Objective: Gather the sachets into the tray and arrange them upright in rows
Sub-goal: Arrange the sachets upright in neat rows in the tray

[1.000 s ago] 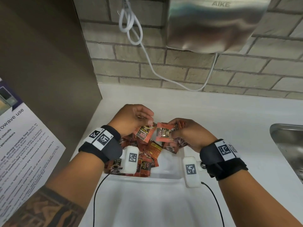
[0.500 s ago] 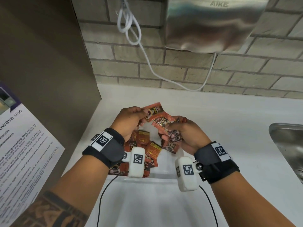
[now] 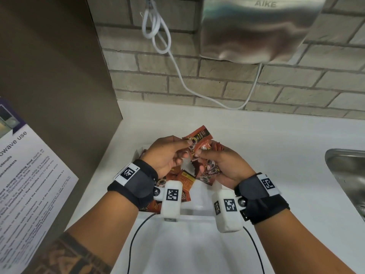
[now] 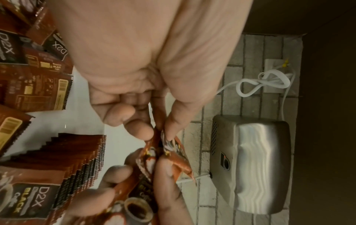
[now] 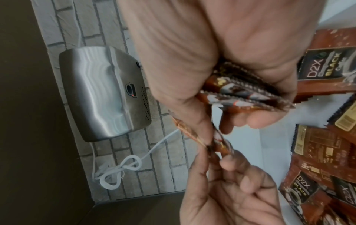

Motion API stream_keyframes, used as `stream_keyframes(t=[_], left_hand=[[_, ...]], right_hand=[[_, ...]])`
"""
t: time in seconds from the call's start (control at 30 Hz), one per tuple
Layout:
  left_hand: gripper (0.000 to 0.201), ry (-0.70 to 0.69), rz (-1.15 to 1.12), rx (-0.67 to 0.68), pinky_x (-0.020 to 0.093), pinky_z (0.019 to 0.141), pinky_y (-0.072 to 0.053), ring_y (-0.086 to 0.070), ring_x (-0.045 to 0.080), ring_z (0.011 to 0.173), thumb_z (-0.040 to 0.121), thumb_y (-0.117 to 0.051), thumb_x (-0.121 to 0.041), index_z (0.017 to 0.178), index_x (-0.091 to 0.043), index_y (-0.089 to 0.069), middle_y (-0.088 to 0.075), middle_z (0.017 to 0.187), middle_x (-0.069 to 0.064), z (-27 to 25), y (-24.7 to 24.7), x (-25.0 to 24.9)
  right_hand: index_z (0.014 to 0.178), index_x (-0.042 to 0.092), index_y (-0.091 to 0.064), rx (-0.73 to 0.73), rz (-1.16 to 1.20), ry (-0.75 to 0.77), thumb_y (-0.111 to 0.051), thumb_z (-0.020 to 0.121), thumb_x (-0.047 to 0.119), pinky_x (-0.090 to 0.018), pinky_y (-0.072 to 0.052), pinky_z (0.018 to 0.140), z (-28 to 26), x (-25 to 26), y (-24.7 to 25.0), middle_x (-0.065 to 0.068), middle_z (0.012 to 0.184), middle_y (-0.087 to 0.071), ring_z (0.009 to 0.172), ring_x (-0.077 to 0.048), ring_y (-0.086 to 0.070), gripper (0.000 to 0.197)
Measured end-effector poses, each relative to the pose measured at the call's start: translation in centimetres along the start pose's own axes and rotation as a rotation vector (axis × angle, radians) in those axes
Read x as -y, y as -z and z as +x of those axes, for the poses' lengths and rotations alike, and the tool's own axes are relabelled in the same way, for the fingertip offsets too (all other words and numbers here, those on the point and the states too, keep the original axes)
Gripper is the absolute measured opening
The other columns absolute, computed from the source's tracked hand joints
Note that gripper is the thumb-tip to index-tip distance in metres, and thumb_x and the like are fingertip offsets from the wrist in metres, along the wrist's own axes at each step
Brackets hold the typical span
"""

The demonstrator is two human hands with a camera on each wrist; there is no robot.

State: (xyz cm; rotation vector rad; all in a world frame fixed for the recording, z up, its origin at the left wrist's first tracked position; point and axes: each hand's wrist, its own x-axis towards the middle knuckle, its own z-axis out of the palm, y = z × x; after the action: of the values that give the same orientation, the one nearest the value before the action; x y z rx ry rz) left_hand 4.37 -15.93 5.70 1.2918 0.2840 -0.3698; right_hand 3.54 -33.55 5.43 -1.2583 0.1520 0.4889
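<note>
Over the white tray (image 3: 197,210) my left hand (image 3: 186,148) pinches an orange-brown coffee sachet (image 3: 198,136) between thumb and fingers. My right hand (image 3: 203,155) meets it there: its thumb and forefinger pinch the same sachet (image 5: 221,144), while its other fingers grip a small bundle of sachets (image 5: 246,97) against the palm. Several loose sachets (image 3: 185,179) lie flat in the tray's left part. In the left wrist view a row of sachets (image 4: 77,155) stands on edge in the tray beside the loose sachets (image 4: 34,88).
A steel hand dryer (image 3: 256,30) hangs on the brick wall, with a looped white cord (image 3: 158,26) beside it. A brown cabinet side (image 3: 49,76) with a printed notice (image 3: 25,184) bounds the left. A steel sink (image 3: 347,180) sits at the right of the white counter (image 3: 256,145).
Both hands rose from the tray and came together. The left hand brought its sachet up against the right hand, which now pinches it too.
</note>
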Motion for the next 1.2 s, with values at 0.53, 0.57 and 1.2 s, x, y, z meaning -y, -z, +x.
stream_keyframes(t=[0.53, 0.57, 1.2], left_hand=[[0.031, -0.269, 0.215, 0.075, 0.024, 0.058, -0.054, -0.067, 0.016, 0.07, 0.078, -0.08, 0.007, 0.094, -0.011, -0.061, -0.071, 0.088, 0.012, -1.0, 0.1, -0.9], [0.032, -0.285, 0.246, 0.074, 0.025, 0.06, -0.054, -0.068, 0.016, 0.073, 0.077, -0.081, 0.008, 0.097, -0.011, -0.064, -0.073, 0.089, 0.011, -1.1, 0.2, -0.9], [0.027, -0.463, 0.462, 0.124, 0.036, 0.08, -0.062, -0.074, 0.022, 0.09, 0.076, -0.087, -0.005, 0.099, -0.011, -0.076, -0.076, 0.103, 0.009, -1.2, 0.1, -1.4]], right_hand=[[0.113, 0.002, -0.066, -0.104, 0.155, 0.151, -0.068, 0.091, 0.009, -0.053, -0.056, 0.089, -0.2, 1.0, 0.0, -0.025, 0.113, -0.07, 0.099, -0.039, -0.068, 0.023], [0.117, 0.001, -0.065, -0.115, 0.167, 0.154, -0.068, 0.091, 0.009, -0.054, -0.055, 0.091, -0.2, 1.0, 0.0, -0.025, 0.115, -0.069, 0.102, -0.04, -0.068, 0.028], [0.136, 0.011, -0.053, 0.042, -0.001, 0.113, -0.07, 0.088, 0.01, -0.045, -0.055, 0.095, -0.2, 1.5, -0.8, -0.019, 0.122, -0.069, 0.109, -0.033, -0.069, 0.051]])
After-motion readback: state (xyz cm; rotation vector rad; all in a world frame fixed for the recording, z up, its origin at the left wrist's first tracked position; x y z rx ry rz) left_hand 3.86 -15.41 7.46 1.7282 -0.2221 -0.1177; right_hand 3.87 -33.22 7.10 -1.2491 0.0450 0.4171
